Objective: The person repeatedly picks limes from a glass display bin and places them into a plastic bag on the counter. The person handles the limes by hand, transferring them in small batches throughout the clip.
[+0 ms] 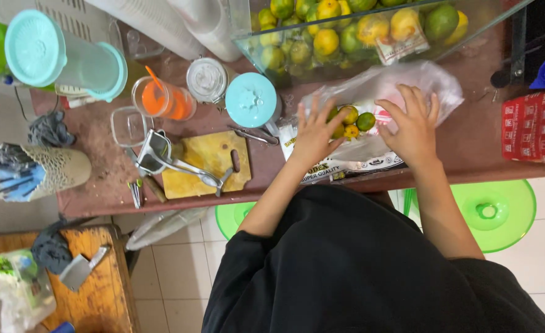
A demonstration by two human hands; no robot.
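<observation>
- Left hand (312, 137) lies spread, grip wide, on the clear plastic bag (402, 83).
- Right hand (413, 126) likewise, fingers splayed flat.
- The bag rests on the brown table (470, 148), small green-yellow citrus fruits (351, 118) inside it.

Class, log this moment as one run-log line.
left hand: on plastic bag | right hand: on bag | contents: small citrus fruits | nearby: cutting board
</observation>
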